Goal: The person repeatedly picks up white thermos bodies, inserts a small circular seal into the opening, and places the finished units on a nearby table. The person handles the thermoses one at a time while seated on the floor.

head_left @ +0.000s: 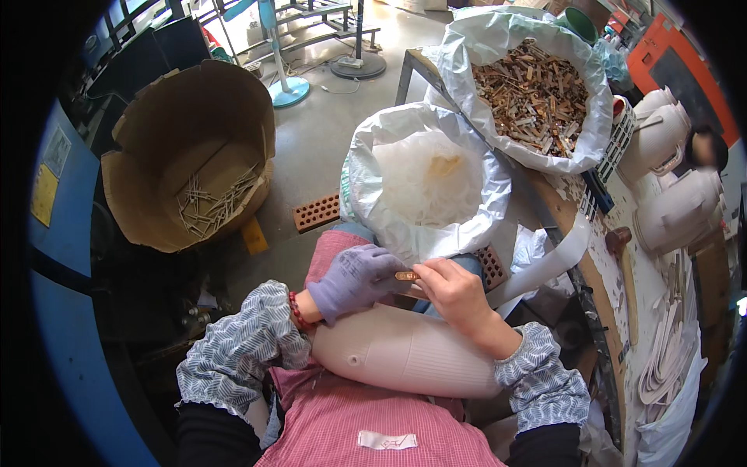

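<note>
Across my lap lies a pale pink plastic vessel [420,354] with fine ribs on its right half and a small round hole or knob on its left. My right hand [459,300] is bare and pinches a small, shiny amber-brown piece [406,275] between thumb and fingers, just above the vessel. My left hand [350,282], in a purple-grey glove, meets the right one at that piece. Its fingers are curled, and what they grip is hidden. The left wrist rests by the vessel's upper left side.
Ahead stands a white-lined sack [389,163] of translucent scraps. Beyond it, another sack [572,152] holds brown pieces. A cardboard drum [128,187] with thin sticks is at left. The bench [599,292] at right carries a hammer [627,272] and pale tubs [681,210]. A brick [317,213] lies on the floor.
</note>
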Demonstrator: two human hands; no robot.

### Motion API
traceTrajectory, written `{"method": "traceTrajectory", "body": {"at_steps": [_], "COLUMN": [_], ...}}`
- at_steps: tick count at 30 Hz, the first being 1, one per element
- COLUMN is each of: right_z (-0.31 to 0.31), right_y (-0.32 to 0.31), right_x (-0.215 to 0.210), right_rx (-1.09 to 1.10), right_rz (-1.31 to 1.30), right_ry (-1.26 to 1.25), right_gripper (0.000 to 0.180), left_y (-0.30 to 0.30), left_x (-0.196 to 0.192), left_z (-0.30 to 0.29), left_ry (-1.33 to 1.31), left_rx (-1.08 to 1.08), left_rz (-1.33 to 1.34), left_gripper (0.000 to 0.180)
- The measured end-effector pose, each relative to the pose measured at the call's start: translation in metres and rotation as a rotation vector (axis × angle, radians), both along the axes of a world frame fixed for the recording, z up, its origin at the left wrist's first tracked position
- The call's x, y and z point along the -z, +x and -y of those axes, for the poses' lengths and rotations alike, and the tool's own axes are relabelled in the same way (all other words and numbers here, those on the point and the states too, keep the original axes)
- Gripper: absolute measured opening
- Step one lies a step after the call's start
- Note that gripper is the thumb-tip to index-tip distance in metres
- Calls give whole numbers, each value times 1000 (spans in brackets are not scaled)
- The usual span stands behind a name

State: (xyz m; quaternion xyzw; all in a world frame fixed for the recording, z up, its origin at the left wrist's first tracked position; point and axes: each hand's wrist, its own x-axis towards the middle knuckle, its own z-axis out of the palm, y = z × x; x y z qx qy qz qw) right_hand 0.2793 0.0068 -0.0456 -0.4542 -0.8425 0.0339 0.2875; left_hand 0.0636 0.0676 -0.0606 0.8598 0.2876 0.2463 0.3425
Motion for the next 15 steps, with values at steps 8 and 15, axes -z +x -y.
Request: {"method": "traceTrajectory", "body": {"at_steps": [8, 15], "right_z": [13, 18], "right_y": [2, 0], "right_x": [-2, -2], "right_rx": [-33, -42], "right_rz": [155, 242], "right_ry": [132, 116], "right_gripper": [11, 15], "left_y": [-12, -13], "left_x": [-10, -7], "left_z": [-11, -11], "left_ry": [-907, -1019], "left_rx": [153, 148], "left_rz": [-143, -134], "left_gripper": [52, 55]}}
